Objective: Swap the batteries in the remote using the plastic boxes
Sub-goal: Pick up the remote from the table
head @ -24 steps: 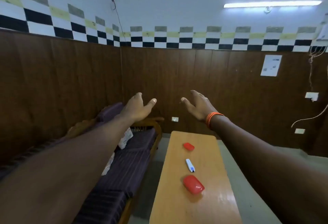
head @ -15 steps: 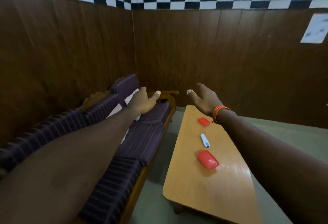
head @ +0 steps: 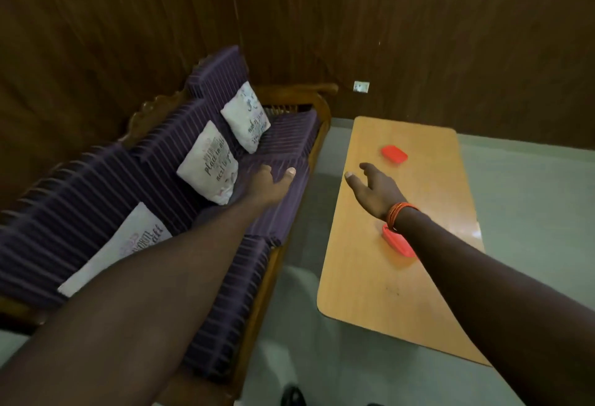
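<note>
Overhead, right hand empty, table edge-clear

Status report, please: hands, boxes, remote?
Left hand and right hand open, empty. Far red box untouched; near red box half behind wrist. Remote hidden.

Right forearm hides perhaps half the near box.

**Materials and surface finish**

Long light-brown wooden table: smooth laminate-like top, semi-glossy, with a bright reflection near its right edge. Two flat red plastic boxes, the far one and the near one: smooth, slight sheen. Dark wood-panelled wall: grained, low sheen. Purple striped cloth sofa cushions: matt, ribbed. Carved brown wooden sofa frame: polished. White printed cloth pillows: matt. Orange thread wristband: fibrous.
</note>
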